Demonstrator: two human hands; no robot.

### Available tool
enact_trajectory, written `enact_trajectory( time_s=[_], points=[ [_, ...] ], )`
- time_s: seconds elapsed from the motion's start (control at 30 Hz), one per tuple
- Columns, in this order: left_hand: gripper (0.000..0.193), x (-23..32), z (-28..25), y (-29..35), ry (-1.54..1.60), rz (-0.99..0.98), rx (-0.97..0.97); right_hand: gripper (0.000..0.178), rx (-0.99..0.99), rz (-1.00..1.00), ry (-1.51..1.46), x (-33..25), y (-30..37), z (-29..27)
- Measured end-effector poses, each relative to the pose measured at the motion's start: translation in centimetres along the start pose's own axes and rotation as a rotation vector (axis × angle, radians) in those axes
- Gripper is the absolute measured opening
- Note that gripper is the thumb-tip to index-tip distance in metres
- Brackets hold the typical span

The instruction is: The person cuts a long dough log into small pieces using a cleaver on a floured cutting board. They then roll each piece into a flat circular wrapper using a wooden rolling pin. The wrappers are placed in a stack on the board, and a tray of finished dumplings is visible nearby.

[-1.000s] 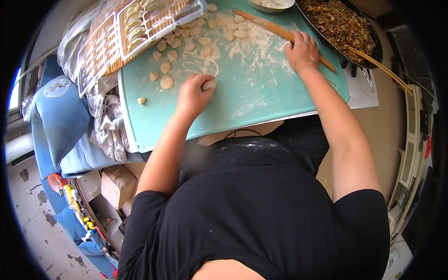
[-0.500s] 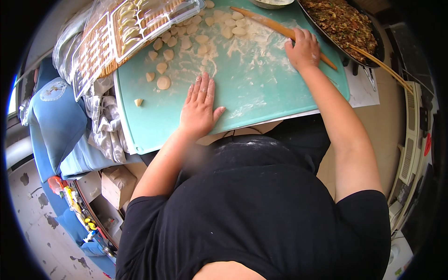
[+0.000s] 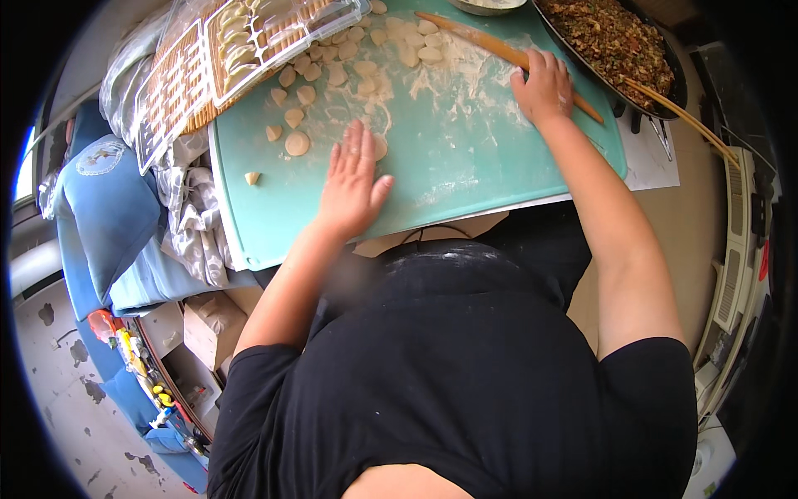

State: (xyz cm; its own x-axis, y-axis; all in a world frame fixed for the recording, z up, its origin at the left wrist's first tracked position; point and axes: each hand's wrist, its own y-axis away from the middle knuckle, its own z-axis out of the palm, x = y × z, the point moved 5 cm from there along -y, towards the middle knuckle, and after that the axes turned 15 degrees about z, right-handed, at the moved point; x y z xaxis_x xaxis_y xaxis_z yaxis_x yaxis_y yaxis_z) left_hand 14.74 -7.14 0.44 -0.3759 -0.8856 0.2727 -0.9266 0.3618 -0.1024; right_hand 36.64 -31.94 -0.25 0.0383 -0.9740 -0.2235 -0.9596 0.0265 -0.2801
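Note:
My left hand [image 3: 353, 183], fingers stretched out, is over the green board [image 3: 465, 170], with nothing gripped. Just beside its fingertips a small flattened dough round [image 3: 381, 148] shows, partly hidden by the hand. My right hand [image 3: 544, 87] is wrapped round a wooden rolling pin [image 3: 474, 35], which lies slantwise on the board. Left of my left hand sit a dough disc [image 3: 297, 144] and a small cone-shaped dough piece [image 3: 253, 178]. Several more dough pieces [image 3: 366, 68] lie farther back amid scattered white flour [image 3: 453, 75].
At the far left a clear compartment tray [image 3: 218, 87] holds several shaped dumplings [image 3: 237, 41]. A pan of minced filling [image 3: 611, 37] with chopsticks [image 3: 690, 125] stands far right. A bowl [image 3: 489, 7] is at the back edge. A blue cushion [image 3: 108, 208] lies left of the board.
My left hand has tilted and shifted slightly left, uncovering a flattened dough round by its fingertips. My right hand keeps its hold on the rolling pin.

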Motion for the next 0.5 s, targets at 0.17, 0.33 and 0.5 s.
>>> enact_trajectory(
  time_s=[0.17, 0.33, 0.5],
  points=[
    [0.079, 1.4, 0.7, 0.2, -0.148, 0.021, -0.098, 0.04, -0.02, 0.002, -0.005, 0.0, 0.3, 0.0],
    [0.079, 1.4, -0.2, -0.2, -0.222, -0.009, -0.213, 0.038, 0.017, 0.004, -0.025, 0.1, 0.2, -0.2],
    [0.055, -4.4, -2.8, -0.7, -0.43, -0.286, 0.037, 0.037, -0.025, 0.014, 0.01, -0.2, 0.2, -0.5]
  ],
)
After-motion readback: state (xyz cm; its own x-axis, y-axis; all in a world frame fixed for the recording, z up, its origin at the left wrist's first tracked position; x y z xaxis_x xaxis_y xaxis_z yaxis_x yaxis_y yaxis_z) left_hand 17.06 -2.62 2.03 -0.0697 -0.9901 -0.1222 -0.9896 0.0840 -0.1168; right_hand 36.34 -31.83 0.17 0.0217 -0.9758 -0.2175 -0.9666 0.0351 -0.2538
